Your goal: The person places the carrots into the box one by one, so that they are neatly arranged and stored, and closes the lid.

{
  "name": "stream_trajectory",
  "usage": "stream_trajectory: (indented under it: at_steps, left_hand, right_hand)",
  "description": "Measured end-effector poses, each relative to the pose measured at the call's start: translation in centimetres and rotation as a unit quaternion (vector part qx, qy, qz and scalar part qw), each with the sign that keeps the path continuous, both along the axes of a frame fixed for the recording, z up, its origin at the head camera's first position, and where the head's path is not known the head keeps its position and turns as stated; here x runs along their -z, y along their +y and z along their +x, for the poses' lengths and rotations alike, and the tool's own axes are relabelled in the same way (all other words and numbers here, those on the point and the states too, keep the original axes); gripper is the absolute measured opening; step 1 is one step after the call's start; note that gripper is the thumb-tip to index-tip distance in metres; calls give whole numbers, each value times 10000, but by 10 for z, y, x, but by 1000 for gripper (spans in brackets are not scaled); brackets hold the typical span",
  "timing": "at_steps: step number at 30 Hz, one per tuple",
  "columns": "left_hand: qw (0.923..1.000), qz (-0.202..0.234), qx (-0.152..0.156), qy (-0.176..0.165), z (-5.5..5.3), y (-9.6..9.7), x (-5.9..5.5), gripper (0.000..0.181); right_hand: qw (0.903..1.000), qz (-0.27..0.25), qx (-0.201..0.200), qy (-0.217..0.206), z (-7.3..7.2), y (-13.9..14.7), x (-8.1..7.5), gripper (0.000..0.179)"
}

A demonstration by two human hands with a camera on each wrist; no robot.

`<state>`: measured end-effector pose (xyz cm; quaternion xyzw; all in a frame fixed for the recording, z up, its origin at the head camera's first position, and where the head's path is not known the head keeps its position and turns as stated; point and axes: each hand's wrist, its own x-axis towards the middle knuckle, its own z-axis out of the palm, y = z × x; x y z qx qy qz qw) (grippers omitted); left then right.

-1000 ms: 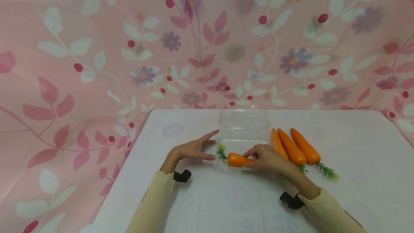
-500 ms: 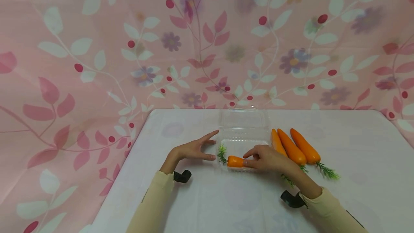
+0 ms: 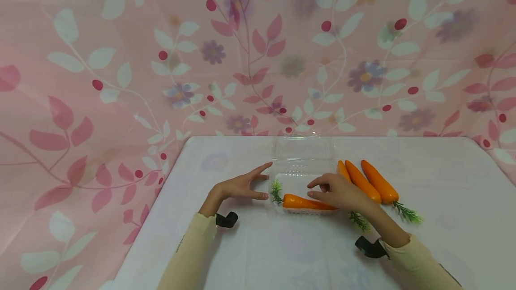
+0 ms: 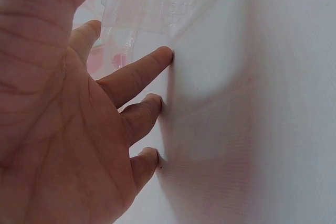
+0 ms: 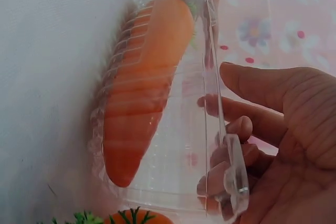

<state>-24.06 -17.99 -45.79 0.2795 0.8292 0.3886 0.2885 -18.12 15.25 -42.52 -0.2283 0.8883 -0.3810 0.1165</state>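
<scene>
A carrot (image 3: 298, 202) with green leaves (image 3: 276, 190) lies along the near side of a clear plastic clamshell box (image 3: 282, 211), its thick end to the left. The box's lid (image 3: 304, 148) is folded back, away from the person. Over the right part of the box hovers my right hand (image 3: 336, 191), thumb and forefinger apart with nothing between them. In the right wrist view the carrot (image 5: 144, 87) shows through the clear wall, apart from the fingertips. My left hand (image 3: 239, 187) is spread at the box's left edge; whether it touches the box I cannot tell.
To the right of the box lie several more carrots (image 3: 379, 180), leaves toward the person; one is partly hidden by the right hand. The table (image 3: 258, 254) has a pale cloth, and a pink floral backdrop (image 3: 258, 57) stands behind it.
My right hand has let go of the carrot and lifted slightly up and to the right. The carrot now lies flat in the box. The left hand has stayed put.
</scene>
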Motion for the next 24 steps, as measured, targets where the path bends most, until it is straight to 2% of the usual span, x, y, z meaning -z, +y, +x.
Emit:
stream_trajectory:
  at_steps: [10,24]
  left_hand:
    - [10000,-47,10,41,0,0,-1,99]
    - [10000,-32,11,5,0,-1,1,100]
  right_hand:
    - [9984,-136,456,301,-2,15,-4,29]
    - [9950,-646,546,535,-2,44,-7,25]
